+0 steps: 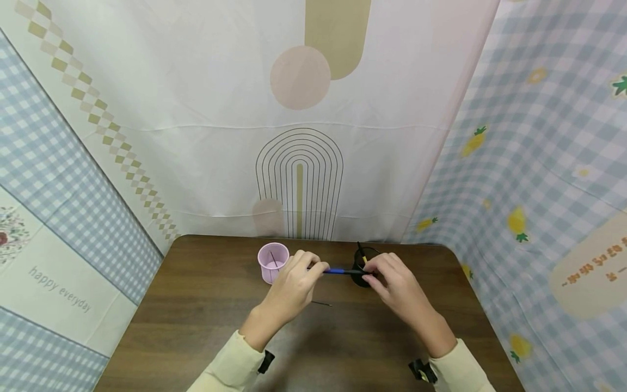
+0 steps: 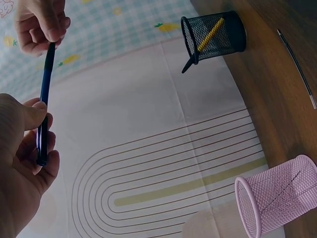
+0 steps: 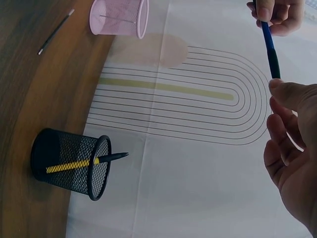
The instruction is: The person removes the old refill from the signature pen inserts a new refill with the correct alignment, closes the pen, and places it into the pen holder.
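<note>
A blue pen with a black grip section lies level between both hands, above the table. My left hand holds its blue barrel, thumb on one side and curled fingers on the other. At the black end, my right hand pinches the pen between thumb and fingertips; that tip is hidden by the fingers. Below the hands, a thin dark pen refill with a pale end lies on the wooden table.
Left of the hands stands a pink mesh pen cup with a thin dark stick inside. Behind the right hand, a black mesh pen cup holds a yellow-and-black pen. A patterned cloth hangs along the table's far edge.
</note>
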`<state>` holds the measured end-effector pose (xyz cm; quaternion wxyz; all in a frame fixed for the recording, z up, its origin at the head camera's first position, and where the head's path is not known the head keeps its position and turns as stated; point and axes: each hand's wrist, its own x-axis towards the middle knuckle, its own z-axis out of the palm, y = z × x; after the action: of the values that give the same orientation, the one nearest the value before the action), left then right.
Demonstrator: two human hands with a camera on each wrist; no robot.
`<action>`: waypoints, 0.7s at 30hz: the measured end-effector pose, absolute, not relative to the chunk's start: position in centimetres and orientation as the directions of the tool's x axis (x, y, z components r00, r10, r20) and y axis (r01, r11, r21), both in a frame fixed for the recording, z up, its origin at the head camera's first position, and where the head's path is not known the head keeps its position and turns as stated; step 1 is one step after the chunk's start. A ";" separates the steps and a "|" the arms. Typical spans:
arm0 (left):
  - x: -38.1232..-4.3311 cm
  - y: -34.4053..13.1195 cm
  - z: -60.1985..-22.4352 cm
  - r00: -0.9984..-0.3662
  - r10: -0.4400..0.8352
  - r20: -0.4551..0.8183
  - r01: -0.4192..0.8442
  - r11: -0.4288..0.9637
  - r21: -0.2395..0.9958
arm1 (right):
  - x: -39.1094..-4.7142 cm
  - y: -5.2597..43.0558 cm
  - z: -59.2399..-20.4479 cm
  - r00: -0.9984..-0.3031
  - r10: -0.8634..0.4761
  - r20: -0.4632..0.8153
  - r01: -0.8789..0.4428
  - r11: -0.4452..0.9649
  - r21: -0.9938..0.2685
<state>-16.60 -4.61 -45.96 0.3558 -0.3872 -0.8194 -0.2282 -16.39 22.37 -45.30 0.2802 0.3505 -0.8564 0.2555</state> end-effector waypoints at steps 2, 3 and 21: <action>-16.6 -4.6 -46.0 -0.451 0.473 0.757 0.797 0.595 0.102 | -16.5 22.3 -45.3 -0.592 -0.456 0.665 -0.746 0.623 -0.237; -16.6 -4.6 -46.0 -0.452 0.473 0.756 0.796 0.596 0.102 | -16.5 22.3 -45.3 -0.590 -0.455 0.667 -0.747 0.621 -0.237; -16.6 -4.5 -46.1 -0.414 0.476 0.776 0.796 0.603 0.055 | -16.4 22.3 -45.7 -0.595 -0.493 0.635 -0.752 0.621 -0.221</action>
<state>-16.57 -4.52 -46.12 0.3744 -0.3911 -0.8131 -0.2140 -16.38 22.32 -45.66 0.2676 0.3621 -0.8597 0.2412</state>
